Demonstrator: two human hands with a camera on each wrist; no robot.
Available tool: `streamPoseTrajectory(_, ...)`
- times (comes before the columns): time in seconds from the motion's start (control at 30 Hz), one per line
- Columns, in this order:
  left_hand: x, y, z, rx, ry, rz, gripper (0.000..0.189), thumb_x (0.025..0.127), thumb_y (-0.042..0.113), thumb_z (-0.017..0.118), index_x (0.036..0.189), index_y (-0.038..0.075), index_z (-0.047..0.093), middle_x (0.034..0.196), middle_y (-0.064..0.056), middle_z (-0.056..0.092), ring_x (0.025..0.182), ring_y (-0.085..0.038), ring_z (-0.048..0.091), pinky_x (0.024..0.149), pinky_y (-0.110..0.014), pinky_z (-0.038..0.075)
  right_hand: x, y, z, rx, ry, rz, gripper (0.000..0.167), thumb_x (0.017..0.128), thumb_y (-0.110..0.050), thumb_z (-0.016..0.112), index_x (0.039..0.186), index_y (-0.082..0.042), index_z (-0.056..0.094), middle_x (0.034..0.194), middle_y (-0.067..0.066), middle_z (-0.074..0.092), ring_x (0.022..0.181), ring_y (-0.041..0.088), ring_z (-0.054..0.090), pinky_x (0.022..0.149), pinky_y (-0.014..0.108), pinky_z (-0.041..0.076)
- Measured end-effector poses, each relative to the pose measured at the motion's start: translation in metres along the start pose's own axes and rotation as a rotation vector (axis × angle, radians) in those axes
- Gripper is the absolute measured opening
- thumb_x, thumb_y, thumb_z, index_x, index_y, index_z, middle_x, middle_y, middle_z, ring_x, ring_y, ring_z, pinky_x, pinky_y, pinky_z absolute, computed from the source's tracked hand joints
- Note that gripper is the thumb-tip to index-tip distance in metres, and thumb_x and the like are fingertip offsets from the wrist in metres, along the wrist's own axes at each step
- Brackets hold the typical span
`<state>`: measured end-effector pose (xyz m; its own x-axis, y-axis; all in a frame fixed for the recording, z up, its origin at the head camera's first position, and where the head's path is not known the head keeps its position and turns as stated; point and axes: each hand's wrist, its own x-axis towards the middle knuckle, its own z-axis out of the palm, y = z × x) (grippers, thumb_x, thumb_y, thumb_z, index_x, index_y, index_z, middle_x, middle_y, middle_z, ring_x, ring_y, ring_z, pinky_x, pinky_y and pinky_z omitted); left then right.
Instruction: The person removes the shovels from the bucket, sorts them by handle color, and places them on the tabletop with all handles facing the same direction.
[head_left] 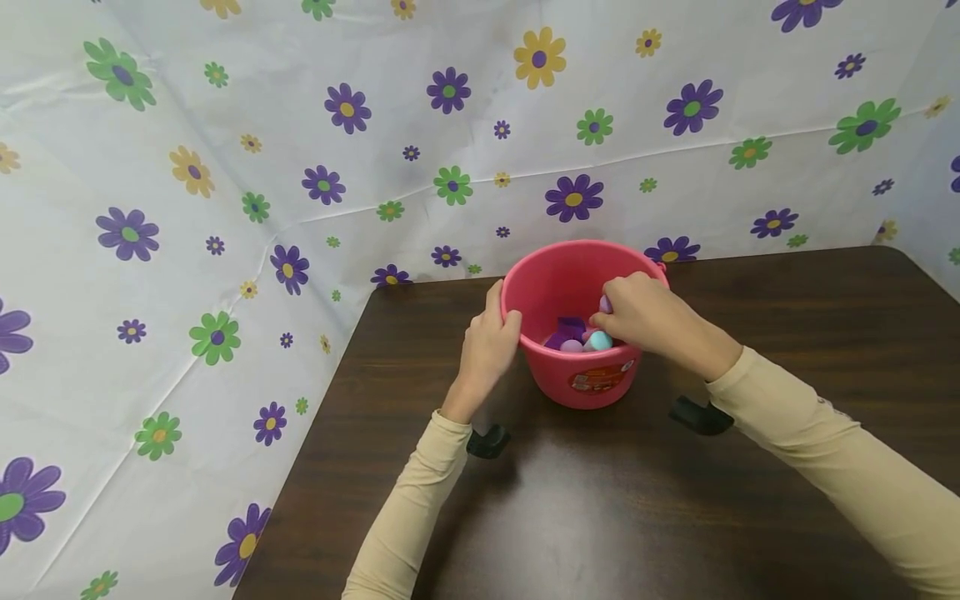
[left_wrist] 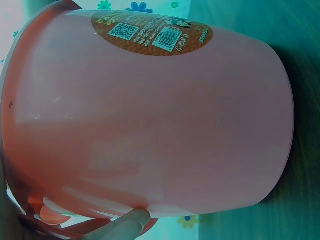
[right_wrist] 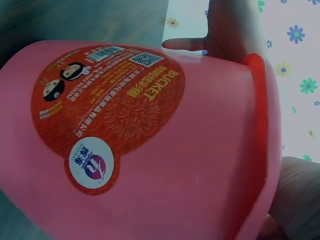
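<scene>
Bucket (head_left: 551, 375), pink with a red label (head_left: 600, 379), stands upright on the brown table (head_left: 600, 517); the left hand (head_left: 486, 346) grips its rim at one side, thumb over the edge; the right hand (head_left: 648, 312), curled at the bucket's mouth, holds a lavender piece (head_left: 605, 305); inside lie a pale blue piece (head_left: 599, 340) and purple pieces (head_left: 570, 327).

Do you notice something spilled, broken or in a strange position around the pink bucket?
Nothing stands out. The pink bucket appears to stand normally on the table, its visible sides show no crack, and the light-blue object lies inside. The floral backdrop has creases, probably harmless.
</scene>
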<state>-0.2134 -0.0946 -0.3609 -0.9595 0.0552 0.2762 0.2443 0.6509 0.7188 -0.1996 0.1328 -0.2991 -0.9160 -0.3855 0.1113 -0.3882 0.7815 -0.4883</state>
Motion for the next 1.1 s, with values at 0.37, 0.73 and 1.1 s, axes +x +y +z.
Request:
streamPoseTrajectory(0.37,-0.002,-0.002,0.004,-0.037,0.029,-0.008,0.059,0.101,0.023,0.046,0.157,0.007,0.04,0.134,-0.017,0.067,0.099,-0.034,0.072,0.086,-0.049,0.06,0.01,0.003,0.004,0.032,0.004,0.042,0.014,0.086,-0.006,0.072,0.081,0.002,0.062,0.064,0.007,0.059,0.055,0.018,0.058,0.056,0.032,0.056)
streamPoseTrajectory(0.73,-0.001,-0.004,0.005,-0.134,0.035,0.002,0.059,0.1,0.019,0.047,0.156,0.004,0.04,0.137,-0.018,0.065,0.115,-0.033,0.069,0.096,-0.049,0.056,0.015,0.003,0.007,0.033,0.033,0.03,0.009,0.082,0.001,0.069,0.08,0.002,0.06,0.062,0.008,0.058,0.054,0.019,0.057,0.058,0.033,0.057)
streamPoseTrajectory(1.1,-0.003,-0.005,0.004,-0.175,0.013,0.01,0.059,0.101,0.018,0.049,0.157,0.005,0.038,0.124,-0.018,0.07,0.099,-0.029,0.071,0.09,-0.045,0.059,0.017,0.01,0.0,0.171,-0.037,0.113,0.047,0.099,-0.034,0.065,0.063,-0.005,0.062,0.054,0.003,0.052,0.05,0.017,0.049,0.053,0.028,0.042)
